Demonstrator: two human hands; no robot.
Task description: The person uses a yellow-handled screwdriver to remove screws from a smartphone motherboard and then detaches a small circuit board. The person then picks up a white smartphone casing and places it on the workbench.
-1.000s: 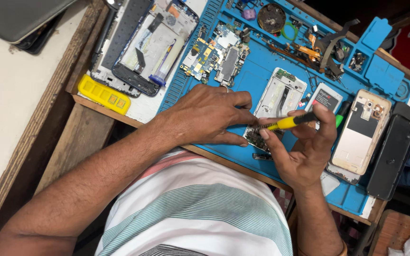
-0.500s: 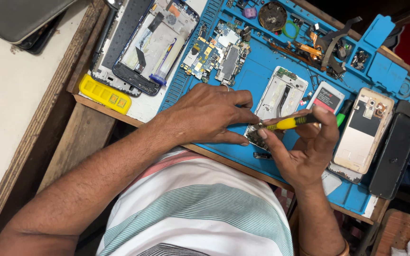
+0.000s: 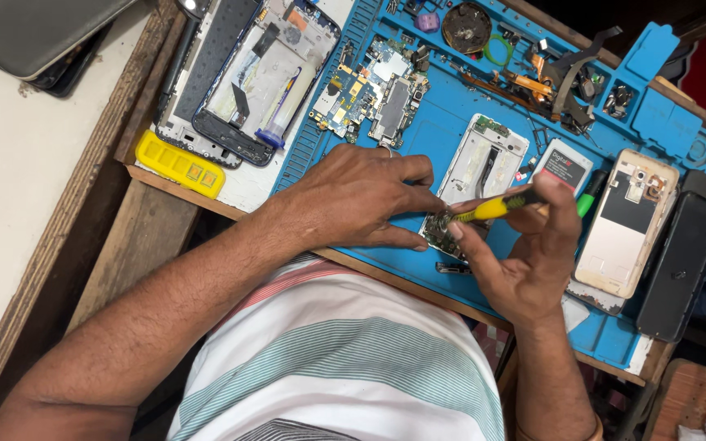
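The left hand [image 3: 353, 200] lies flat on the blue rubber work mat [image 3: 418, 139], fingers spread and pressing down on the near end of a small green circuit board [image 3: 443, 229]; its grip is loose, clenched on nothing. The right hand [image 3: 525, 261] has its grip pinched around a yellow-handled screwdriver [image 3: 496, 208], the tip meeting the board right at the left fingertips. The board sits at the mat's near edge, against the lower end of a white opened phone frame [image 3: 484, 159].

Just beyond the right hand lie a small white battery pack [image 3: 564, 166] and a green marker [image 3: 588, 200], partly hidden by the thumb. To the right rest a beige phone back shell [image 3: 627, 224] and a black phone [image 3: 680, 261]. Behind the left hand sit a bare blue-and-gold motherboard [image 3: 373, 90] and a stripped black-rimmed phone chassis [image 3: 247, 77], with a yellow plastic tray [image 3: 180, 163] at the wooden table [image 3: 83, 204] edge. The striped shirt [image 3: 328, 359] covers the mat's near border.
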